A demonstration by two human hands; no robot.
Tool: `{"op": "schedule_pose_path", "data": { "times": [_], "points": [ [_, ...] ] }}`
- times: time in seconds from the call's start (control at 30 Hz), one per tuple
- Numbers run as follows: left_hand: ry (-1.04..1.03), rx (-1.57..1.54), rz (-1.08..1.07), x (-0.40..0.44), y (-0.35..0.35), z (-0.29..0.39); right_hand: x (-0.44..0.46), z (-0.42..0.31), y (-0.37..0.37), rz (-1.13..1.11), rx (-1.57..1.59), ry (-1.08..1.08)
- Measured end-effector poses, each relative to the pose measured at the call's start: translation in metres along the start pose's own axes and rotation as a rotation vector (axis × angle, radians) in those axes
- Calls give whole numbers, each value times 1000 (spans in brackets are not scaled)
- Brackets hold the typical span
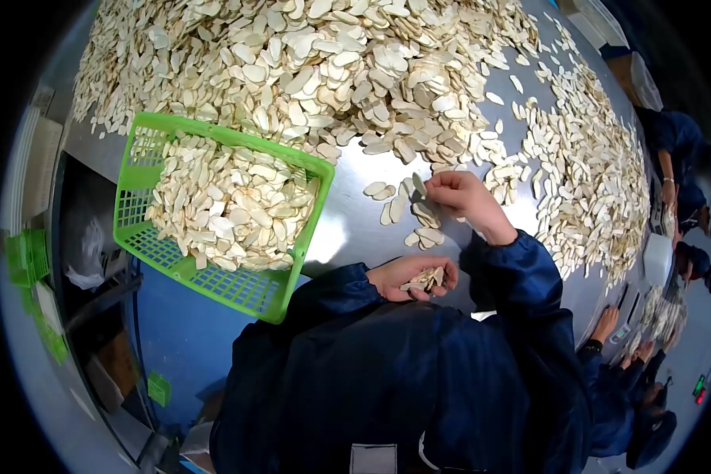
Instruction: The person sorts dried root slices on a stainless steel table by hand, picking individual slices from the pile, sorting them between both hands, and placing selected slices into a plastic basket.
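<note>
My left hand (pixel 413 277), palm up near the table's front edge, is curled round several pale dried slices (pixel 425 280). Above and to the right of it, my right hand (pixel 468 201) pinches a single flat, oval slice (pixel 419 184) between thumb and fingertips. A few loose slices (pixel 397 208) lie on the metal table just left of and below the right hand. To the left, a green plastic basket (pixel 312 229) sits tilted at the table edge, with many of the same cream-coloured slices (pixel 237 201) heaped inside.
A large pile of slices (pixel 332 63) covers the far side of the metal table (pixel 375 167). Another spread of slices (pixel 588 166) lies to the right. Co-workers in dark clothing (pixel 620 403) are at the right edge. A shelf frame (pixel 95 304) stands at left.
</note>
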State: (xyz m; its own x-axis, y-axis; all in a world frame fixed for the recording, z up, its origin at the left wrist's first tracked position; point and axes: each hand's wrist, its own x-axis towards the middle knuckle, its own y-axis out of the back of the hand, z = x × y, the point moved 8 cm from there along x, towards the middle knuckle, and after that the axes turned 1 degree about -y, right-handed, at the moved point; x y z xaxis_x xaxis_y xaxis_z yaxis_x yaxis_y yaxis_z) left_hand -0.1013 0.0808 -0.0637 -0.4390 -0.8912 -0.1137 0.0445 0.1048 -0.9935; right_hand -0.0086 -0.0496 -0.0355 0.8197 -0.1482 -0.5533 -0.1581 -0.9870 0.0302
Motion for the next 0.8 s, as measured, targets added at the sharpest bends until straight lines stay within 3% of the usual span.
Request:
{"op": "schedule_pose_path", "data": {
  "times": [0.03, 0.17, 0.4, 0.5, 0.67, 0.8],
  "points": [
    [3, -14, 1, 0, 1, -1, -9, 4, -5, -62, 180, -121],
    [-4, -51, 5, -1, -1, 1, -29, 16, 1, -142, 443, -180],
    [-32, -176, -11, -3, 0, 4, -46, 31, 18, -73, 462, -214],
    [-22, -176, 17, -4, 2, 2, -48, 26, 21, -17, 174, -153],
    [-39, -136, 4, -6, 2, 2, -47, 9, 25, 121, -435, 144],
    [-37, -153, -1, -7, 1, 2, -48, -3, 13, -93, -517, -83]
  ]
}}
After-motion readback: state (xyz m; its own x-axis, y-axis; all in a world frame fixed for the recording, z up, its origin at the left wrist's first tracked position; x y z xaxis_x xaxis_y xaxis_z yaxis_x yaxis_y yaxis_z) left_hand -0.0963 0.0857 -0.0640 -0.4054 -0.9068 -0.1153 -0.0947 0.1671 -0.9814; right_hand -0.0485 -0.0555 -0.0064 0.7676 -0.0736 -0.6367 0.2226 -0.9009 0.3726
